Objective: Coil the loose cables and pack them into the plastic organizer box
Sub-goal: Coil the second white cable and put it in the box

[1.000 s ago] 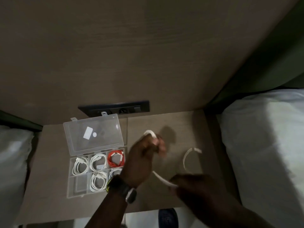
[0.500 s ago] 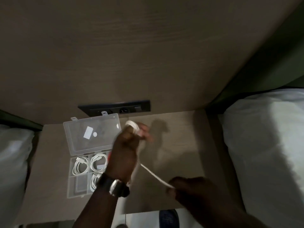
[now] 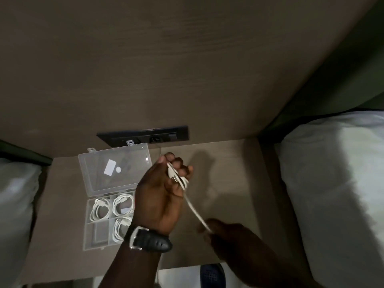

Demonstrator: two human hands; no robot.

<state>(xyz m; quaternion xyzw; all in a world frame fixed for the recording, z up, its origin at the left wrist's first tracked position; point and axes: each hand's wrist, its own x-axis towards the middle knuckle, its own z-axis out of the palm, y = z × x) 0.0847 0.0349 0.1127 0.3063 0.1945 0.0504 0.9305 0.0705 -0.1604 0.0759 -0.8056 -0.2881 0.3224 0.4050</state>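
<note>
A white cable [image 3: 194, 208] stretches between my two hands above the bedside table. My left hand [image 3: 164, 194], palm up with a black watch on the wrist, holds several loops of it and its USB plug against the fingers. My right hand [image 3: 220, 233] pinches the cable's lower end, blurred and in shadow. The clear plastic organizer box [image 3: 91, 235] lies open at the left, its lid [image 3: 116, 169] folded back. Three of its visible compartments hold coiled white cables [image 3: 99, 208]; my left forearm hides the box's right side.
A black socket panel [image 3: 145, 136] is set in the wooden wall behind the box. White pillows lie at the left [image 3: 14, 204] and right [image 3: 336, 194] of the table [image 3: 228, 179]. A blue object [image 3: 212, 273] shows below the table's front edge.
My left hand has turned palm up and shifted right, with more cable wound on its fingers. The free stretch of cable to my right hand has grown shorter.
</note>
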